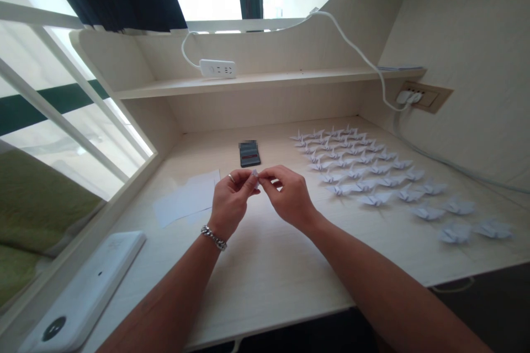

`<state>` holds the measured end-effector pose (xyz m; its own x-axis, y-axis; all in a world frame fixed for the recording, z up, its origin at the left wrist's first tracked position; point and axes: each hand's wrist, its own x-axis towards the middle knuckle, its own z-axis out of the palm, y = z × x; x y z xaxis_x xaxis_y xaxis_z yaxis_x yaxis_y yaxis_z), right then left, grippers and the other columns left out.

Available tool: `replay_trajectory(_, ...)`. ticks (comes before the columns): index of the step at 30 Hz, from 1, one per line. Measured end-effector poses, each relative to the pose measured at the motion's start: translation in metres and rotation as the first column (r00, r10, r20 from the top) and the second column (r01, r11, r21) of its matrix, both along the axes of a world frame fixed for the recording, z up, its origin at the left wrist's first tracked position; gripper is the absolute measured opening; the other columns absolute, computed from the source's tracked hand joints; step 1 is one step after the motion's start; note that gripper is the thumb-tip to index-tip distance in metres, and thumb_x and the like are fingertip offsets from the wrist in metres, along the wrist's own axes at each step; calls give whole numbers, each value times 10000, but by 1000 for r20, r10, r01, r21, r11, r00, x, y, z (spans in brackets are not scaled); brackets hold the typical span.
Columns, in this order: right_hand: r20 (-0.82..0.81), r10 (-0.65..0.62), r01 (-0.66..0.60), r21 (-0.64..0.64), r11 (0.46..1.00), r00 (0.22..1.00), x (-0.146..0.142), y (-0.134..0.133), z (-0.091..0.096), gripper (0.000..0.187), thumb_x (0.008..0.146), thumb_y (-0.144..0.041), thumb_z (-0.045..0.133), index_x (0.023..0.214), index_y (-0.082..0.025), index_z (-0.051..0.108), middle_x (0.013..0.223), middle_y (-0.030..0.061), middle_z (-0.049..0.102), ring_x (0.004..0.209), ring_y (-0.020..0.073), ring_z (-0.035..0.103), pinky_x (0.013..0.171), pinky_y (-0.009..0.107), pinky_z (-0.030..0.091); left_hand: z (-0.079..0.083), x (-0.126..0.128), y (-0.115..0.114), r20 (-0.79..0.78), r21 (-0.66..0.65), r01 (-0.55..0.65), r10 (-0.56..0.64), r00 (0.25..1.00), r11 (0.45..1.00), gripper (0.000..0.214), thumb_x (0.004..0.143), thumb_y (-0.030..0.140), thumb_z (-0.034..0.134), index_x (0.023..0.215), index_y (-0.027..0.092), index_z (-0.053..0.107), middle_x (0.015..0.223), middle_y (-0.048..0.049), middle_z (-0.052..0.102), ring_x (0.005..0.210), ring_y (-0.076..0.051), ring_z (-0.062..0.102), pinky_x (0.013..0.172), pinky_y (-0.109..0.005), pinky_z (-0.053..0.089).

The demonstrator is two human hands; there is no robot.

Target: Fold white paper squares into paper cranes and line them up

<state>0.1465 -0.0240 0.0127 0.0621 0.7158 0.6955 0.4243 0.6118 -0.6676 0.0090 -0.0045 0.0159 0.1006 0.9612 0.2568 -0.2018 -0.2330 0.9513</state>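
A small folded piece of white paper (pixel 255 178) is pinched between my two hands over the middle of the desk. My left hand (pixel 232 198), with a ring and a chain bracelet at the wrist, grips it between thumb and fingers. From the other side my right hand (pixel 289 194) holds its edge with thumb and forefinger. Most of the paper is hidden by my fingertips, so its exact folds cannot be made out. To the right stand several rows of white paper cranes (pixel 376 197). Flat sheets of white paper (pixel 182 202) lie left of my hands.
A small dark device (pixel 249 154) lies behind my hands. At the front left rests a large white power bank (pixel 83 292). A white power strip (pixel 217 69) sits on the shelf (pixel 265 82); a white cable (pixel 356 48) runs to the wall socket (pixel 430 98) on the right.
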Motion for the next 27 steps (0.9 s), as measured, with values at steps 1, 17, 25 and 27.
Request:
replay_trajectory(1, -1, -4, 4, 7, 1000, 1000, 0, 0, 0, 112, 865, -173, 593, 862, -195, 703, 874, 47, 716, 772, 161, 664, 664, 260, 553, 0, 0, 0, -6, 0, 0, 0, 1000, 1000, 251, 722, 343, 806, 831, 144, 698, 737, -4, 676, 680, -107, 628, 665, -246, 568)
replay_trajectory(17, -185, 1, -28, -144, 989, 983, -2, -5, 6, 49, 799, -231, 643, 821, -196, 615, 772, 15, 687, 681, 153, 670, 638, 274, 560, -1, 1, -1, -57, 24, 1, 0, 998, 1000, 244, 750, 341, 774, 826, 143, 654, 754, -7, 644, 689, -120, 612, 653, -264, 564)
replay_trajectory(25, -184, 13, -45, -173, 984, 983, -2, -6, 9, 45, 777, -206, 638, 789, -202, 594, 753, 15, 675, 694, 159, 658, 666, 287, 553, -2, 2, -1, -54, -5, 61, -61, 997, 998, 257, 768, 369, 748, 820, 159, 608, 733, 12, 589, 670, -115, 583, 650, -271, 558)
replay_trajectory(27, -195, 21, -57, -180, 982, 981, -2, -6, 9, 55, 774, -212, 641, 781, -202, 587, 743, 12, 668, 684, 155, 649, 659, 286, 546, -3, 3, -1, -49, -29, 91, -92, 995, 995, 263, 776, 384, 737, 811, 163, 598, 728, 17, 577, 664, -113, 574, 638, -267, 557)
